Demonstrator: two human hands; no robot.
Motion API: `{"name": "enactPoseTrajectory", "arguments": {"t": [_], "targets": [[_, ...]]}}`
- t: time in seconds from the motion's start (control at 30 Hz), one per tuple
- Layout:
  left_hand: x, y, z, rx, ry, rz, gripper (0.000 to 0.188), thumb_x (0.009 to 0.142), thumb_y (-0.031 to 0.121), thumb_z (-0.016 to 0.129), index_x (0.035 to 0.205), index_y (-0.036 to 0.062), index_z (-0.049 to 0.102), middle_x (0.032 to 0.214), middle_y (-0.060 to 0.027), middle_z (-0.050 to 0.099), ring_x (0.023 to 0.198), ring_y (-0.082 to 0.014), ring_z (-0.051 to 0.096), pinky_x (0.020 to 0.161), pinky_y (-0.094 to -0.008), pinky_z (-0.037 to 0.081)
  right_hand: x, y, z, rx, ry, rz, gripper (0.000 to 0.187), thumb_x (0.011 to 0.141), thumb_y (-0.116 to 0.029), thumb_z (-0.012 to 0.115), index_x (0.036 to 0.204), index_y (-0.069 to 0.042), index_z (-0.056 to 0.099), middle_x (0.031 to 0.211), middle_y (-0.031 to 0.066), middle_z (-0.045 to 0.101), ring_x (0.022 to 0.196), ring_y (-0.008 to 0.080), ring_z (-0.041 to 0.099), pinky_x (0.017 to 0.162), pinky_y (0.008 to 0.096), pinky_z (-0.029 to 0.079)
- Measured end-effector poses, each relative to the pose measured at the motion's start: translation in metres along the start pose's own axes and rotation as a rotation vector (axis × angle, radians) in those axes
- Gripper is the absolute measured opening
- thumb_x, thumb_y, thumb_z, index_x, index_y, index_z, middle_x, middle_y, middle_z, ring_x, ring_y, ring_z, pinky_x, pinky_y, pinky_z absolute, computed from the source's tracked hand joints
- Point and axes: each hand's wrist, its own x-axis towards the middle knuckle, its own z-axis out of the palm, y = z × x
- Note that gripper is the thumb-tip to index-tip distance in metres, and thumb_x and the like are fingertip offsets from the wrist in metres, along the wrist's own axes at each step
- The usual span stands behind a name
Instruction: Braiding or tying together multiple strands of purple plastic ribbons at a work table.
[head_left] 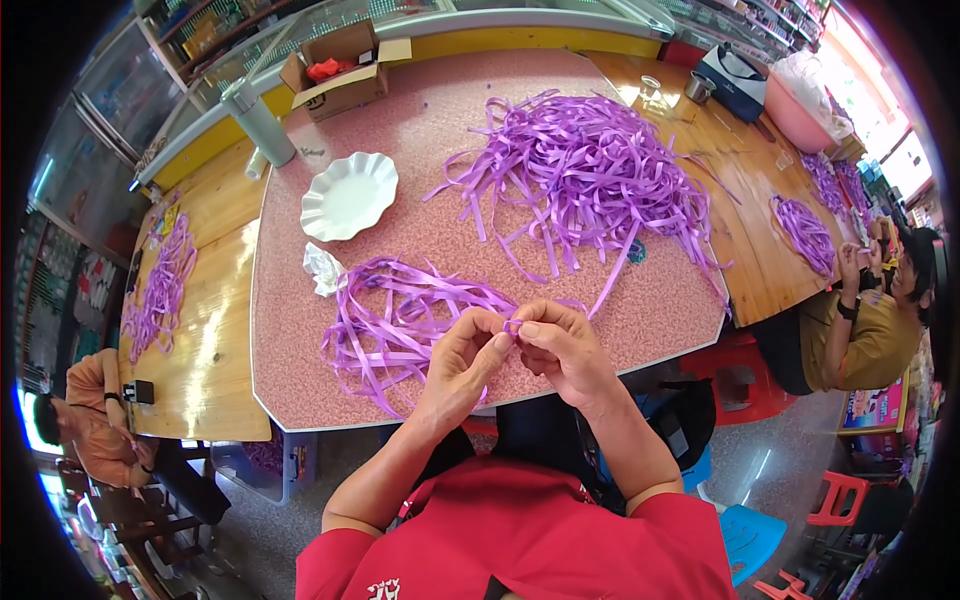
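Purple ribbon (512, 326) sits pinched at the fingertips

Left grip (462, 362) and right grip (572, 355) hold it thumb-to-finger above the pink surface (285, 345), just beside a loose ribbon heap (445, 292).

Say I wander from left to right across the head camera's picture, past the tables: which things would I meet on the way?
Loose purple ribbons on the left wooden table → grey-green bottle → white scalloped dish → large heap of purple ribbons → pink basin.
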Motion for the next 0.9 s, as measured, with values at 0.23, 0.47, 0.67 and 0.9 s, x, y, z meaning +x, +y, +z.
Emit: {"name": "enactPoseTrajectory", "arguments": {"t": [0.23,0.47,0.67,0.9], "targets": [[0.006,0.010,-0.005,0.637,0.047,0.452,0.017,0.088,-0.005,0.065,0.100,0.0017,0.055,0.095,-0.0083,0.055,0.079,-0.0144,0.055,0.069,-0.0273,0.046,0.004,0.002,-0.003,-0.135,-0.054,-0.028,0.008,0.093,-0.014,0.064,0.099,-0.009,0.065,0.074,-0.0096,0.051,0.057,-0.0004,0.037,0.051,0.0187,0.027],[0.007,0.016,-0.006,0.756,-0.001,0.525,0.022,0.083,-0.009,0.067,0.097,0.0017,0.055,0.094,-0.0102,0.057,0.075,-0.0177,0.057,0.065,-0.0291,0.048,0.003,0.004,0.006,-0.310,0.034,-0.174,0.009,0.095,-0.013,0.063,0.100,-0.006,0.063,0.077,-0.0073,0.055,0.059,0.0004,0.041,0.053,0.0189,0.031],[0.008,0.015,-0.005,0.735,0.010,0.512,0.022,0.081,-0.011,0.066,0.097,0.0012,0.055,0.091,-0.0106,0.058,0.074,-0.0186,0.058,0.066,-0.0292,0.048,-0.001,0.006,0.007,-0.447,0.070,-0.262,0.012,0.096,-0.011,0.062,0.103,-0.002,0.064,0.088,-0.0057,0.060,0.075,0.0000,0.050,0.063,0.0174,0.040],[0.004,0.013,-0.007,0.729,-0.045,0.443,0.020,0.083,-0.010,0.064,0.098,0.0007,0.056,0.087,-0.0093,0.058,0.075,-0.0169,0.059,0.067,-0.0284,0.048,-0.003,0.003,0.009,-0.433,0.077,-0.206,0.012,0.097,-0.010,0.059,0.104,-0.002,0.064,0.086,-0.0055,0.059,0.077,0.0000,0.050,0.065,0.0178,0.040]]}}
